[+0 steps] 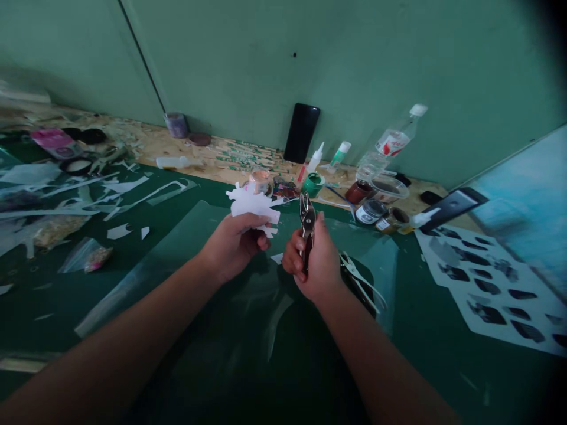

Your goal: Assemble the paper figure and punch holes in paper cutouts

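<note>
My left hand [237,242] is closed around the lower edge of a white cut-out plastic shape [252,204] with jagged arms, held up above the green cutting mat [212,330]. Just to its right, my right hand [314,262] grips the handles of a metal hole-punch plier [306,221], jaws pointing up and away from me. The plier's head sits a little to the right of the white shape, not touching it. A clear plastic sheet [177,248] lies on the mat under both hands.
Small jars [371,211], glue bottles [315,158], a green cup [313,184] and a tilted water bottle [392,141] stand behind. A black phone [302,133] leans on the green wall. White scraps [119,189] litter the left; a printed sheet [491,283] lies right. Another tool [361,283] rests beside my right wrist.
</note>
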The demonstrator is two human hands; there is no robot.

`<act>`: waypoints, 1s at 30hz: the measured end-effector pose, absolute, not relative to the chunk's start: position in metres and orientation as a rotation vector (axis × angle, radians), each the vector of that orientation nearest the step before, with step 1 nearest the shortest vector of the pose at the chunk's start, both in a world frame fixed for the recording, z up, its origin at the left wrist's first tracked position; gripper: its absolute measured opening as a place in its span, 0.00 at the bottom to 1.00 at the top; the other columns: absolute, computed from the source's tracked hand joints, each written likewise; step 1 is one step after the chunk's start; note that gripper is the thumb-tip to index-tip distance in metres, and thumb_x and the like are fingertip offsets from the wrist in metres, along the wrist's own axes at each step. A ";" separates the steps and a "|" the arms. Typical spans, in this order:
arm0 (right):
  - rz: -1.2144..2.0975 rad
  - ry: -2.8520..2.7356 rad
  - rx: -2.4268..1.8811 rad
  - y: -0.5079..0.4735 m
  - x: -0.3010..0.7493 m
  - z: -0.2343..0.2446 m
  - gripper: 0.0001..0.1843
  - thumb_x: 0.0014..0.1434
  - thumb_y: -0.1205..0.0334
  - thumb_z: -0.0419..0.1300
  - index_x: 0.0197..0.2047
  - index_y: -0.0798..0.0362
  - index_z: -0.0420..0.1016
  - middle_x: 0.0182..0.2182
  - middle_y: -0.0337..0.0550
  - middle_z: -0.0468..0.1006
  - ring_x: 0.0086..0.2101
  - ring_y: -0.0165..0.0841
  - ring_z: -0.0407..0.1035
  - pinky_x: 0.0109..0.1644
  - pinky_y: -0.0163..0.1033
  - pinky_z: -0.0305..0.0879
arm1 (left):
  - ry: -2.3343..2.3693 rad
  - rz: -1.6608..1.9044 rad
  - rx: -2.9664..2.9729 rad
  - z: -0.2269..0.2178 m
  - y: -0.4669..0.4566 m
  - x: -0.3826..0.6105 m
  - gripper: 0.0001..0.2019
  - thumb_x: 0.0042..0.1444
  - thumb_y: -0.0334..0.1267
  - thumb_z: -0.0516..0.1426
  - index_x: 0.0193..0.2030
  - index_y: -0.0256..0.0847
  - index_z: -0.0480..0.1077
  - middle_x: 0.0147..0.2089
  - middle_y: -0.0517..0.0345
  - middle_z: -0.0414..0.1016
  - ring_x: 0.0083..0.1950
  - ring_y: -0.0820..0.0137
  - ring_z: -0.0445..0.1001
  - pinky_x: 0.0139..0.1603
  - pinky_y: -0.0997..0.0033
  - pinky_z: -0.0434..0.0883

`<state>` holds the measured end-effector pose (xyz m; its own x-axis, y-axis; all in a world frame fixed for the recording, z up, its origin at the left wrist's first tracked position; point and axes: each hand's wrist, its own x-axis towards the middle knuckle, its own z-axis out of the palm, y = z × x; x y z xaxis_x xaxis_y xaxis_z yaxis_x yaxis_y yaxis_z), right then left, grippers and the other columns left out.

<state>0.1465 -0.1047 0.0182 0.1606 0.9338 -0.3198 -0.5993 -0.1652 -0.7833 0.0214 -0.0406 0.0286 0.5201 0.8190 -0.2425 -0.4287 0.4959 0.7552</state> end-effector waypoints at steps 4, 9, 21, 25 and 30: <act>1.420 -0.393 -1.057 -0.104 0.145 0.020 0.36 0.64 0.32 0.38 0.15 0.50 0.54 0.05 0.31 0.52 0.07 0.22 0.43 0.13 0.33 0.36 | 0.650 0.822 0.696 0.028 -0.040 0.021 0.04 0.42 0.30 0.62 0.28 0.34 0.72 0.22 0.60 0.70 0.19 0.76 0.63 0.23 0.73 0.64; 1.392 -0.417 -1.097 -0.105 0.142 0.019 0.36 0.63 0.32 0.40 0.16 0.50 0.55 0.05 0.30 0.50 0.07 0.22 0.41 0.13 0.33 0.36 | 0.648 0.815 0.704 0.028 -0.040 0.022 0.04 0.42 0.30 0.62 0.28 0.34 0.73 0.22 0.60 0.70 0.19 0.76 0.64 0.23 0.73 0.64; 1.414 -0.493 -1.084 -0.104 0.145 0.015 0.36 0.63 0.32 0.41 0.16 0.50 0.58 0.05 0.30 0.51 0.07 0.22 0.42 0.12 0.31 0.39 | 0.649 0.918 0.647 0.030 -0.039 0.020 0.05 0.40 0.29 0.62 0.25 0.35 0.70 0.21 0.61 0.69 0.18 0.76 0.63 0.22 0.72 0.63; 1.445 -0.500 -1.067 -0.105 0.146 0.014 0.36 0.62 0.31 0.42 0.17 0.51 0.60 0.05 0.31 0.54 0.07 0.21 0.42 0.12 0.30 0.38 | 0.649 0.928 0.620 0.033 -0.038 0.019 0.06 0.39 0.29 0.63 0.25 0.35 0.70 0.22 0.61 0.70 0.18 0.77 0.62 0.22 0.72 0.62; 1.710 -0.555 -0.918 -0.109 0.148 0.014 0.37 0.61 0.29 0.39 0.20 0.51 0.64 0.07 0.35 0.62 0.07 0.25 0.52 0.10 0.30 0.41 | 0.651 0.935 0.647 0.032 -0.039 0.019 0.07 0.39 0.31 0.63 0.27 0.35 0.70 0.23 0.61 0.70 0.18 0.77 0.63 0.22 0.72 0.62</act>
